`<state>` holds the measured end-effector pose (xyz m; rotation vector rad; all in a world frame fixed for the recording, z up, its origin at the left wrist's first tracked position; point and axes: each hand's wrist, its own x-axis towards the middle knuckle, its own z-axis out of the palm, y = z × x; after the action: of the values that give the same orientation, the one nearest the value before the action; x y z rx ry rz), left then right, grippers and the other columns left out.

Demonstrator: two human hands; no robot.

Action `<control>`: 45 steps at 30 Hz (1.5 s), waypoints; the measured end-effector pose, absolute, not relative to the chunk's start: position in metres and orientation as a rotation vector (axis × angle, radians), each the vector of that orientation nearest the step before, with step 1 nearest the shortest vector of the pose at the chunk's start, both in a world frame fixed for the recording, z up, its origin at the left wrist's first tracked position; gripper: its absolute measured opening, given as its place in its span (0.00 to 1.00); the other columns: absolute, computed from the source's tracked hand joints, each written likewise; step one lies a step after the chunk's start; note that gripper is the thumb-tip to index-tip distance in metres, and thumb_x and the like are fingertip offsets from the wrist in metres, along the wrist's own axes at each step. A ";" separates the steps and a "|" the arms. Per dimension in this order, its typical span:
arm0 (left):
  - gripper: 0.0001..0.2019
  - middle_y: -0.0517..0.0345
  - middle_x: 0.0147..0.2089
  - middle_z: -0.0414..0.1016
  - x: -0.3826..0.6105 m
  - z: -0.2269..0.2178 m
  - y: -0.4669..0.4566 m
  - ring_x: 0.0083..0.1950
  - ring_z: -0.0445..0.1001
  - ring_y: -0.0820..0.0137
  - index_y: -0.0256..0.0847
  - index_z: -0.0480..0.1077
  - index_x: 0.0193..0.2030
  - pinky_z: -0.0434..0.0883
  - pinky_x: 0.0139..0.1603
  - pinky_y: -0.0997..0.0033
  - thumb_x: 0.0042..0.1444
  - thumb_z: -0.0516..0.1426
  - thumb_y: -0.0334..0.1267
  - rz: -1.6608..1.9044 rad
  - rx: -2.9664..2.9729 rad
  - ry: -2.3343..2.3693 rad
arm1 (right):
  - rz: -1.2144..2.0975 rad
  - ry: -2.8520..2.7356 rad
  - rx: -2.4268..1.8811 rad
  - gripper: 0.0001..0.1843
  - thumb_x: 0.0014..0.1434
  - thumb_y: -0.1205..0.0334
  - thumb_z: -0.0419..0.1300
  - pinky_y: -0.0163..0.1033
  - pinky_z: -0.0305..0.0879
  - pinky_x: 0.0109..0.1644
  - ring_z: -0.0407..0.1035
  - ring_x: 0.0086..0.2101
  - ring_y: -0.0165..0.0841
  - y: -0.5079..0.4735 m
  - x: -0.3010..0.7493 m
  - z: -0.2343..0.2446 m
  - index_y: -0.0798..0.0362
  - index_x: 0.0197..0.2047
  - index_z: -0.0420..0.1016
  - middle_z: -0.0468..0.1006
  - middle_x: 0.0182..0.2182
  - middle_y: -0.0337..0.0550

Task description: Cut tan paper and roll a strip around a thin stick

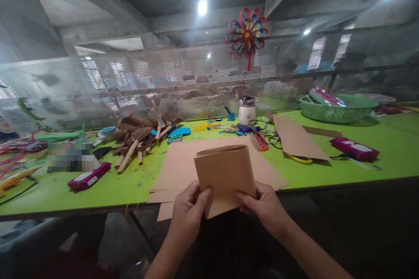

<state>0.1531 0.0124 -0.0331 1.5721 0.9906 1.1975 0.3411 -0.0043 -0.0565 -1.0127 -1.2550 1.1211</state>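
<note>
A folded sheet of brown kraft paper (pixel 225 178) is held up just past the table's front edge, its layers showing at the top. My left hand (pixel 191 207) pinches its lower left side, thumb across the front. On the lower right side, my right hand (pixel 260 202) grips it with the thumb on the front and the fingers behind. Behind it, several flat sheets of the same brown paper (pixel 178 161) lie stacked on the green table (pixel 147 187), some corners jutting over the front edge.
Left stand a pile of rolled brown paper pieces (pixel 134 139) and a purple power strip (pixel 89 176). Further back are a white bottle (pixel 247 111) and a red utility knife (pixel 261 139). Rightward lie another brown sheet (pixel 299 137), a second purple strip (pixel 355 149) and a green basket (pixel 337 111).
</note>
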 end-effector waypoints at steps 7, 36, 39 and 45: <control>0.15 0.60 0.29 0.71 0.160 -0.023 0.009 0.30 0.67 0.73 0.38 0.68 0.32 0.64 0.28 0.79 0.52 0.57 0.49 1.179 1.505 1.044 | 1.064 -1.231 -1.052 0.18 0.49 0.48 0.63 0.33 0.55 0.22 0.59 0.19 0.27 -0.008 0.340 -0.057 0.54 0.22 0.66 0.65 0.16 0.34; 0.14 0.53 0.38 0.76 0.161 -0.026 -0.005 0.37 0.72 0.66 0.38 0.73 0.42 0.70 0.38 0.72 0.53 0.58 0.46 1.154 1.488 0.888 | 1.148 -1.054 -0.857 0.18 0.50 0.51 0.65 0.38 0.67 0.33 0.71 0.31 0.36 -0.016 0.349 -0.030 0.58 0.37 0.77 0.78 0.30 0.46; 0.15 0.52 0.38 0.77 0.162 -0.029 -0.007 0.37 0.73 0.66 0.38 0.74 0.42 0.71 0.38 0.72 0.52 0.59 0.46 1.158 1.464 0.887 | 1.143 -1.036 -0.833 0.18 0.52 0.50 0.64 0.36 0.66 0.32 0.69 0.29 0.34 -0.016 0.346 -0.037 0.58 0.37 0.76 0.77 0.29 0.45; 0.17 0.50 0.42 0.77 0.164 -0.029 -0.014 0.41 0.74 0.62 0.39 0.75 0.43 0.72 0.40 0.69 0.51 0.59 0.48 1.253 1.466 0.919 | 0.860 -1.205 -0.864 0.15 0.57 0.50 0.58 0.33 0.64 0.33 0.66 0.31 0.31 -0.016 0.348 -0.029 0.55 0.36 0.70 0.73 0.29 0.40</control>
<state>0.1642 -0.0138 -0.0290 1.4658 0.9189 1.2526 0.3482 -0.0156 -0.0291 -0.8638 -1.2055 0.8604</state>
